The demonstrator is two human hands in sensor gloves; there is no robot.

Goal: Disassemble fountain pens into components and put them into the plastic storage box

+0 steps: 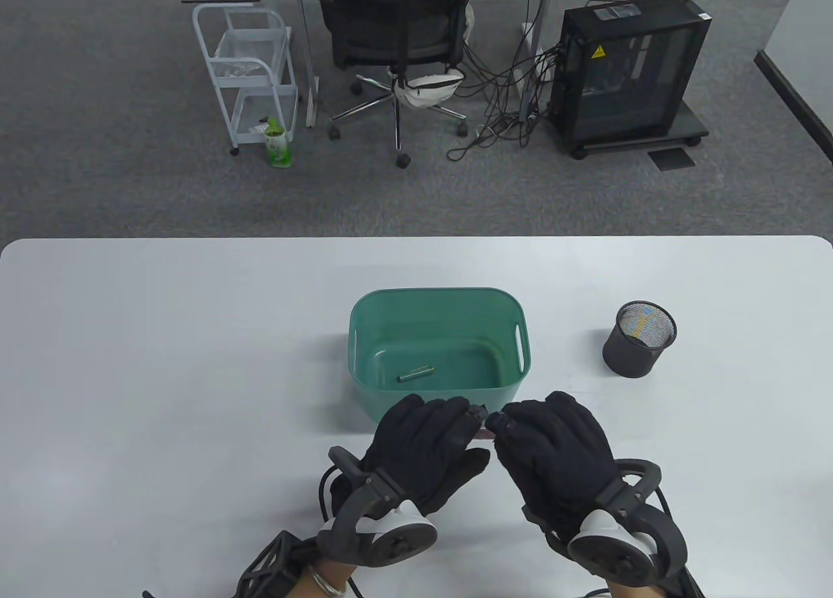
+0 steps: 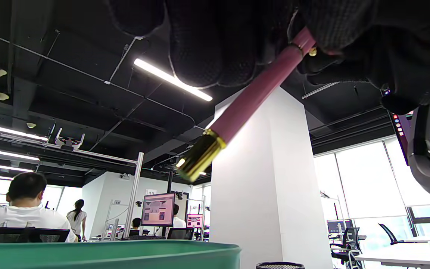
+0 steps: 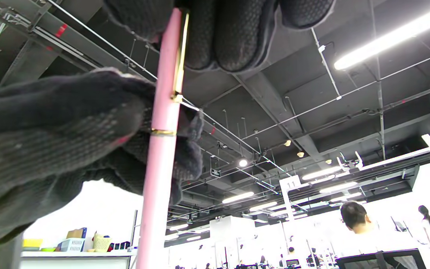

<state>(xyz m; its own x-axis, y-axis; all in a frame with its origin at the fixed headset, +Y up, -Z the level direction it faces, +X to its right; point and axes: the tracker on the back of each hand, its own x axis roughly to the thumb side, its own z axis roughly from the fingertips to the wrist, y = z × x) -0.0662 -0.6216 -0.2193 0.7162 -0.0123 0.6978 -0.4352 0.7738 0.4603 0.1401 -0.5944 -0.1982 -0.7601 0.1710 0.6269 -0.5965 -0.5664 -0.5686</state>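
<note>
Both hands, left [image 1: 423, 451] and right [image 1: 556, 451], grip one pink pen [image 2: 252, 99]; next, pull cap [image 3: 170, 63] off, box [image 1: 364, 325] just ahead.

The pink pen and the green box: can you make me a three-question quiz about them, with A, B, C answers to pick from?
1. Where is the black mesh pen cup?
A. inside the box
B. on the table, to the right of the box
C. on the floor

2. What colour is the pen's clip?
A. gold
B. blue
C. white

3. What is happening to the pink fountain pen?
A. it lies alone on the table
B. it stands in the cup
C. both hands grip it

Answers:
1 B, the cup stands apart from the green storage box, on its right.
2 A, the right wrist view shows a gold clip along the pink cap.
3 C, the left hand and the right hand meet on it, just in front of the box.
</note>
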